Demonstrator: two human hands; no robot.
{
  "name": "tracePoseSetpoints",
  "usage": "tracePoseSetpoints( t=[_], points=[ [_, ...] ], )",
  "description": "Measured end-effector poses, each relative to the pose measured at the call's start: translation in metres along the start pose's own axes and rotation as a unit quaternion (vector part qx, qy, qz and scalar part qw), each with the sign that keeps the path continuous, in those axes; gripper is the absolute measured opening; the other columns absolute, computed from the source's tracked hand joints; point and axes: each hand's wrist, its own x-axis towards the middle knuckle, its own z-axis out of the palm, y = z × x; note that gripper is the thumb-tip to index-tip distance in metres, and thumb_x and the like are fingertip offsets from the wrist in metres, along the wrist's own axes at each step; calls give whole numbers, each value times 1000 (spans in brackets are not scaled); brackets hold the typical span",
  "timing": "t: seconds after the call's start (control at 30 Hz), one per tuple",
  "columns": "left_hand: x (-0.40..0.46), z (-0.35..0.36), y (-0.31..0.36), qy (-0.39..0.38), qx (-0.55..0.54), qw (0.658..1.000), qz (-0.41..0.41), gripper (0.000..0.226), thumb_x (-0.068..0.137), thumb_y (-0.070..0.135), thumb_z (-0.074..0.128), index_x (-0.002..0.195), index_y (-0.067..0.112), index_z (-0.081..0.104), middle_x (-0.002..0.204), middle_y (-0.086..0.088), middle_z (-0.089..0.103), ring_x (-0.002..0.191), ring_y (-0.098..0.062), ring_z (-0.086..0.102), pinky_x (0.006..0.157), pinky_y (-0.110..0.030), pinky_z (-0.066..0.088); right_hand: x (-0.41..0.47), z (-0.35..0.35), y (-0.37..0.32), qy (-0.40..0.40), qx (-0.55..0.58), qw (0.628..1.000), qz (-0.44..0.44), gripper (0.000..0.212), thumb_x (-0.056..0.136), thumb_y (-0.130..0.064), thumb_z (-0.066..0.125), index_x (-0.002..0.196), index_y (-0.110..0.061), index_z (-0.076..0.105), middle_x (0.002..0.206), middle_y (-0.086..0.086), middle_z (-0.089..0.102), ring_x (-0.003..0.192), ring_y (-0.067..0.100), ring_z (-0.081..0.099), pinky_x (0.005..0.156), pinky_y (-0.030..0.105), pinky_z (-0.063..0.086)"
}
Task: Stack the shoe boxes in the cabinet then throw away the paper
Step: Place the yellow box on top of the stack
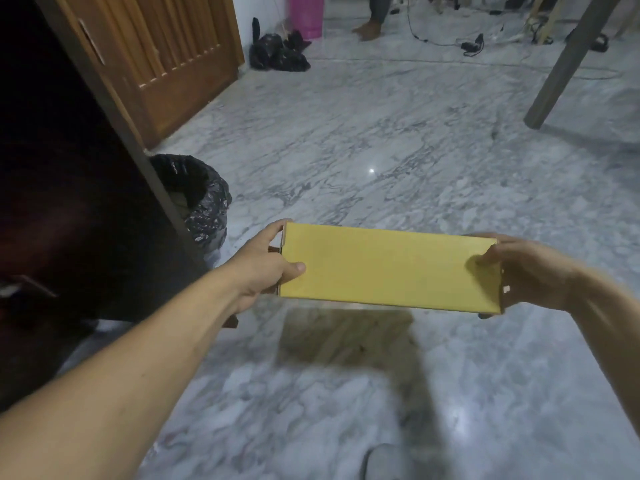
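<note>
Yellow box (pixel 388 268), closed, long side level, held in air above floor, dark cabinet (pixel 69 188) left, well apart

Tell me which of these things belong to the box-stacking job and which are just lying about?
Part of the job:
yellow shoe box, gripped at its ends by the left hand and right hand
dark cabinet
bin with black liner, likely for the paper

Just lying about:
black bags by the wall
cables
table leg
wooden door
</note>
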Motion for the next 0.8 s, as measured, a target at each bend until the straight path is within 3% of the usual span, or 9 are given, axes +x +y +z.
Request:
tracePoseSetpoints(
  t=[0.13, 0.27, 0.33, 0.4, 0.5, 0.57, 0.63, 0.7, 0.8],
  points=[
    [-59, -12, 27, 50, 51, 996, 46, 79, 76, -15, 69, 129, 40, 50, 117, -13, 57, 104, -30, 61, 77, -42, 59, -49, 12, -30, -15, -80, 994, -67, 42, 84, 6, 61, 110, -25, 72, 101, 15, 63, 76, 33, 66, 67, 53, 57],
    [-124, -21, 53, 96, 97, 986, 99, 73, 72, -14, 73, 126, 32, 54, 116, -10, 55, 97, -24, 57, 53, -25, 51, -98, 24, -56, -17, -123, 983, -132, 55, 75, 10, 73, 119, -22, 67, 112, 16, 63, 94, 34, 66, 66, 55, 59],
    [-155, -28, 61, 121, 106, 979, 126, 69, 69, -11, 76, 122, 29, 57, 116, -10, 58, 96, -23, 57, 51, -22, 50, -125, 32, -67, -16, -136, 978, -156, 55, 74, 10, 74, 119, -21, 68, 106, 14, 64, 92, 33, 65, 66, 56, 59],
    [-182, -33, 67, 139, 93, 977, 133, 59, 68, -6, 77, 112, 30, 61, 113, -10, 61, 93, -25, 58, 61, -25, 49, -152, 39, -78, -11, -153, 972, -179, 55, 74, 12, 74, 117, -21, 69, 98, 14, 65, 84, 30, 67, 64, 52, 60],
    [-223, -33, 80, 137, 50, 981, 129, 36, 75, 4, 73, 100, 29, 63, 104, -4, 62, 80, -20, 53, 61, -30, 42, -188, 43, -88, 5, -179, 960, -213, 52, 74, 14, 73, 110, -23, 72, 92, 17, 63, 72, 25, 67, 62, 51, 61],
    [-248, -32, 86, 134, 16, 982, 133, 23, 79, 14, 74, 97, 24, 65, 105, -4, 62, 80, -17, 54, 65, -31, 46, -210, 45, -92, 20, -182, 955, -232, 49, 74, 13, 74, 108, -23, 72, 94, 19, 64, 68, 23, 68, 63, 55, 60],
    [-273, -31, 92, 142, -5, 979, 146, 17, 82, 22, 75, 97, 19, 66, 106, -7, 65, 80, -16, 57, 68, -34, 50, -233, 50, -95, 32, -162, 955, -247, 42, 73, 2, 79, 107, -21, 73, 103, 19, 65, 74, 25, 68, 65, 58, 59],
    [-296, -33, 97, 166, 3, 973, 163, 18, 83, 24, 74, 98, 17, 67, 108, -10, 68, 77, -15, 58, 64, -33, 49, -255, 57, -98, 36, -133, 956, -260, 35, 72, -23, 83, 106, -21, 75, 110, 15, 65, 82, 26, 68, 63, 53, 60],
    [-330, -41, 104, 196, 0, 963, 186, 24, 83, 22, 74, 105, 24, 66, 100, -9, 68, 74, -14, 59, 65, -31, 47, -284, 72, -105, 41, -115, 951, -283, 46, 66, -46, 84, 103, -20, 76, 114, 15, 65, 83, 25, 68, 59, 45, 59]
  ],
)
